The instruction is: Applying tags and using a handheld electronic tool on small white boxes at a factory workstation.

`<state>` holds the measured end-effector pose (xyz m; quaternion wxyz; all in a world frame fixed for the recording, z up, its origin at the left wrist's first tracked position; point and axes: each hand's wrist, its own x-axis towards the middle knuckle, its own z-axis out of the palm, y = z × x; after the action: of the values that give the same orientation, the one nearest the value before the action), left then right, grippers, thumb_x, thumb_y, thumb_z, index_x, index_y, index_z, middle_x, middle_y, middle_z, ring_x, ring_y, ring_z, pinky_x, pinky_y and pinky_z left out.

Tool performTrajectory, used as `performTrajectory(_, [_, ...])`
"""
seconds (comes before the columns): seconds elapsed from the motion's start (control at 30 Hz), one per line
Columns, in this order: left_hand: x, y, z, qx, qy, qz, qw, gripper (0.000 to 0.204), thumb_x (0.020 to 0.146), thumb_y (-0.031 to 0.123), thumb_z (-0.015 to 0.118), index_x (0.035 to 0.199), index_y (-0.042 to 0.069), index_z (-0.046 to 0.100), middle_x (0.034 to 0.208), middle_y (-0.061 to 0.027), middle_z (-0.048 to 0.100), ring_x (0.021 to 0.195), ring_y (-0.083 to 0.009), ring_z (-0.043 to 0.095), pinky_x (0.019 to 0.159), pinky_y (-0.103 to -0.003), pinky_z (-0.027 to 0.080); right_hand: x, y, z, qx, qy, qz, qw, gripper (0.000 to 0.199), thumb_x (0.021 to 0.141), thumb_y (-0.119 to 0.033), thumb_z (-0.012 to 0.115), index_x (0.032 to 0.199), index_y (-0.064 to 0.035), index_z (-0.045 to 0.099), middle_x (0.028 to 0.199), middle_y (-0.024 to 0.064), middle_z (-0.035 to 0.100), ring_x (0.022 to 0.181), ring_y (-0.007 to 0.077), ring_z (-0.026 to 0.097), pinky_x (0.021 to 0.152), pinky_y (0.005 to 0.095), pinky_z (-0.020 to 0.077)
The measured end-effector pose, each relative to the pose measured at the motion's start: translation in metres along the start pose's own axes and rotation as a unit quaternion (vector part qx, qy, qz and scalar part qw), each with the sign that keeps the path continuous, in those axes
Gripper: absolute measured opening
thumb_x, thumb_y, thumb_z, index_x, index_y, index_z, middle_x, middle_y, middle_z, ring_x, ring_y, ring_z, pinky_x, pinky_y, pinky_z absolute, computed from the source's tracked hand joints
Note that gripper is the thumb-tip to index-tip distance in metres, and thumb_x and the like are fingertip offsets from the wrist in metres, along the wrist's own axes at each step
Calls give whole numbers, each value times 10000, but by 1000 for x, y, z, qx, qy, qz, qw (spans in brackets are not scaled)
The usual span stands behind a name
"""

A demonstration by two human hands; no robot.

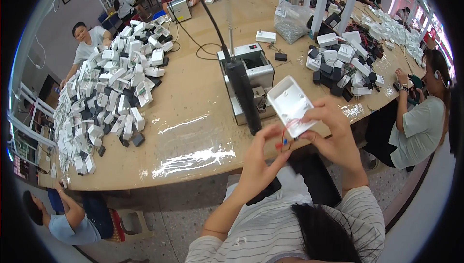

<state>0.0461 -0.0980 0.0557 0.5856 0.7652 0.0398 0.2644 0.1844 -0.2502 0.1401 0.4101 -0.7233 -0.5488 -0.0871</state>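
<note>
Above the table's near edge, my right hand (pixel 334 132) grips an open white plastic case (pixel 288 99) at its lower right corner. The case is tilted, and its hollow inside faces me. Thin red wires (pixel 289 128) run from its lower end to my left hand (pixel 265 159). There, the left fingers pinch the wires beside a small red and blue part (pixel 282 144) whose kind I cannot make out. Just left of the case stands a black cylindrical hand tool (pixel 243 94) on a cord, in front of a grey metal machine (pixel 261 72).
A big heap of white cases and black blocks (pixel 111 84) covers the table's left. Another pile (pixel 345 60) lies at the right, near a clear bag of small parts (pixel 292 21). One white case (pixel 266 36) lies behind the machine. Several people sit around the table (pixel 193 108).
</note>
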Motion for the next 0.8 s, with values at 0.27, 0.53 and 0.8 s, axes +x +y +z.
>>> performTrajectory(0.27, [-58, 5, -65, -171, 0, -303, 938, 201, 1064, 216, 539, 1045, 42, 638, 763, 14, 608, 601, -54, 519, 550, -224, 412, -42, 14, 56, 205, -166, 107, 959, 244, 786, -83, 824, 956, -64, 651, 1159, 114, 583, 1027, 285, 618, 921, 351, 465])
performTrajectory(0.53, [-63, -12, -90, -13, 14, -199, 980, 330, 931, 73, 685, 1229, 23, 552, 840, 20, 539, 743, -46, 452, 622, -228, 396, -69, 10, 131, 245, -216, 36, 945, 252, 782, -160, 846, 857, -93, 615, 1628, 214, 265, 1545, 451, 142, 1221, 584, 163])
performTrajectory(0.8, [-41, 0, -108, 99, -125, -155, 975, 486, 862, 30, 750, 1305, 59, 553, 1025, -75, 648, 877, -140, 631, 745, -287, 513, -52, 23, 138, 178, -261, -28, 948, 547, 722, -252, 876, 1212, -140, 658, 1535, 147, 424, 1419, 363, 407, 1160, 495, 327])
